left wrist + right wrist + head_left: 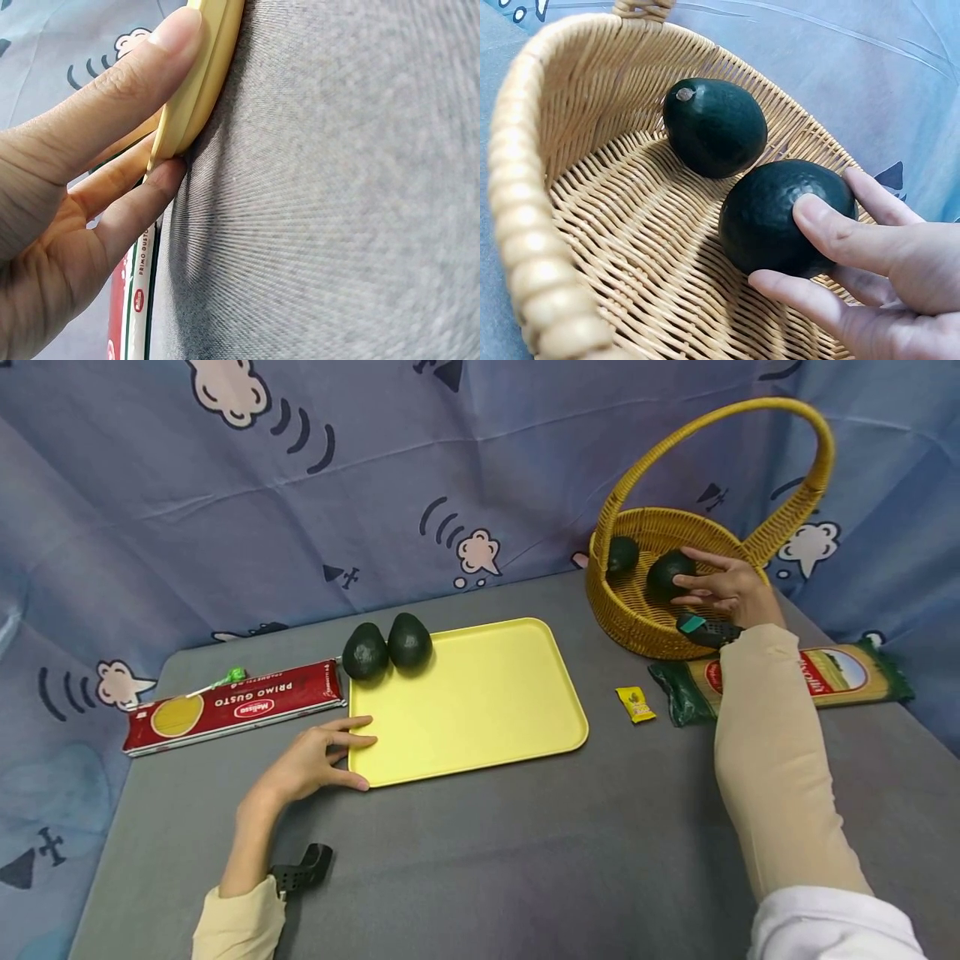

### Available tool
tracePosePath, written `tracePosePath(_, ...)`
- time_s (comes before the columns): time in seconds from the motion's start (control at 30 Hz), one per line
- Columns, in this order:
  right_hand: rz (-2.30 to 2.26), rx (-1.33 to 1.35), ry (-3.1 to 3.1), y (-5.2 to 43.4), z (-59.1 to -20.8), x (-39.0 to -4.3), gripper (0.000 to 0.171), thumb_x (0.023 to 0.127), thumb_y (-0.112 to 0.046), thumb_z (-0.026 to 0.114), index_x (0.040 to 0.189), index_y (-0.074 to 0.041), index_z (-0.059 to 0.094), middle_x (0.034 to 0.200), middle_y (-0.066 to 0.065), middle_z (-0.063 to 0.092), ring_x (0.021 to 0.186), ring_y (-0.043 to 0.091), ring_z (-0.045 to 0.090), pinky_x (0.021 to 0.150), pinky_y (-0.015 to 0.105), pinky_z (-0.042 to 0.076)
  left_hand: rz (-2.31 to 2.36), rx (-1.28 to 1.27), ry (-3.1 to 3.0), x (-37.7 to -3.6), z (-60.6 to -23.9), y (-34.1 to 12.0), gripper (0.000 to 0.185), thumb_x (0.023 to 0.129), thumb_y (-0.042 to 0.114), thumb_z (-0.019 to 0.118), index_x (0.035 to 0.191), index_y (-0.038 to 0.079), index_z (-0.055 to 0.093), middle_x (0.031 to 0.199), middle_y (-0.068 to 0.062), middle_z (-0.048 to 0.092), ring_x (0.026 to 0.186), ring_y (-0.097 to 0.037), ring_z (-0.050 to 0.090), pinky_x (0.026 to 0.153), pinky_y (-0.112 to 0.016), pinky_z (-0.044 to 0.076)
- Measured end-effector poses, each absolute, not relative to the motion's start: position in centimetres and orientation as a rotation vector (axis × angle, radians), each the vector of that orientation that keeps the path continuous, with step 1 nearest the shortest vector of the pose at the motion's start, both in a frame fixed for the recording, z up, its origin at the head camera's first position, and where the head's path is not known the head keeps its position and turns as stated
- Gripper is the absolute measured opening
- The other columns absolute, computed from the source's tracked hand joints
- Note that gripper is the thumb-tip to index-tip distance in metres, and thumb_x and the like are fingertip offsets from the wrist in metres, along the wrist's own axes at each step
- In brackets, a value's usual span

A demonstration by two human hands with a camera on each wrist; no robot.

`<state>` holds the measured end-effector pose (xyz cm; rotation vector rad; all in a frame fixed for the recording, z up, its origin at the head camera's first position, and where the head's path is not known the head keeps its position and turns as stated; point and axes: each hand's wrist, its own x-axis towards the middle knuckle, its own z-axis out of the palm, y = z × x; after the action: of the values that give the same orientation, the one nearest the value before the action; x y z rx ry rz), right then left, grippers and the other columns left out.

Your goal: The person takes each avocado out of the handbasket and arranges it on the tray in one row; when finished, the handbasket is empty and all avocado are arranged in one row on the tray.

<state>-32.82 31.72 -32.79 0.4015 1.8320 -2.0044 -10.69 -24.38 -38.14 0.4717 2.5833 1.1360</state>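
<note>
Inside the wicker basket (628,610), my right hand (723,583) holds a dark green avocado (780,217), its thumb on the near side and fingers around it. A second avocado (716,127) lies beside it against the basket wall. My left hand (307,762) grips the yellow tray (465,710) at its front left corner. The left wrist view shows the thumb (176,34) on the rim and a fingertip at its lower edge. Two more avocados, one (366,652) at the tray's left edge and the other (410,642) next to it, sit at the back left corner.
A red spaghetti pack (240,706) lies left of the tray, with a green-wrapped lollipop (236,675) on it. Right of the tray is a small yellow packet (635,704). Another pasta bag (847,675) lies partly under the right forearm. A patterned curtain (390,485) hangs behind.
</note>
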Motion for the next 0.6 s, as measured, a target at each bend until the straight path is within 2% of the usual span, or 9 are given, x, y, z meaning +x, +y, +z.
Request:
tracePosePath(0.27,-1.935,0.391,1.906,31.82,-32.85,-33.01,0.079,0.086,-0.007,0.069,0.152,-0.029,0.030,0.080,-0.001,0.073,0.070,0.021,0.072,0.034,0.019,0.036,1.107,0.488,2.619,-10.63,-38.15,-24.44,0.057,0.069,0.015,0.086,0.120,-0.003,0.066,0.142,-0.019,0.047,0.134,-0.038,0.036,0.095,-0.046,0.048)
tracePosePath(0.5,-1.918,0.341,1.956,31.77,-33.05,-32.95,0.076,0.087,-0.006,0.068,0.151,-0.028,0.033,0.082,-0.003,0.072,0.075,0.020,0.072,0.032,0.021,0.034,1.121,0.478,2.602,-10.65,-38.10,-24.37,0.057,0.069,0.013,0.085,0.120,-0.004,0.065,0.142,-0.019,0.046,0.134,-0.039,0.035,0.096,-0.045,0.047)
tracePosePath(0.57,-1.908,0.320,1.974,31.81,-33.09,-32.81,0.074,0.088,-0.006,0.067,0.151,-0.027,0.033,0.090,-0.005,0.071,0.077,0.020,0.072,0.032,0.021,0.033,1.121,0.480,2.601,-10.65,-38.08,-24.36,0.057,0.070,0.012,0.085,0.120,-0.005,0.065,0.142,-0.020,0.045,0.135,-0.039,0.035,0.096,-0.045,0.047)
tracePosePath(0.6,-1.885,0.302,1.996,31.82,-33.10,-32.72,0.073,0.089,-0.007,0.066,0.151,-0.027,0.032,0.106,0.000,0.069,0.078,0.019,0.072,0.032,0.021,0.034,1.122,0.480,2.601,-10.64,-38.07,-24.36,0.057,0.070,0.012,0.085,0.120,-0.005,0.065,0.142,-0.020,0.045,0.135,-0.039,0.035,0.097,-0.045,0.047)
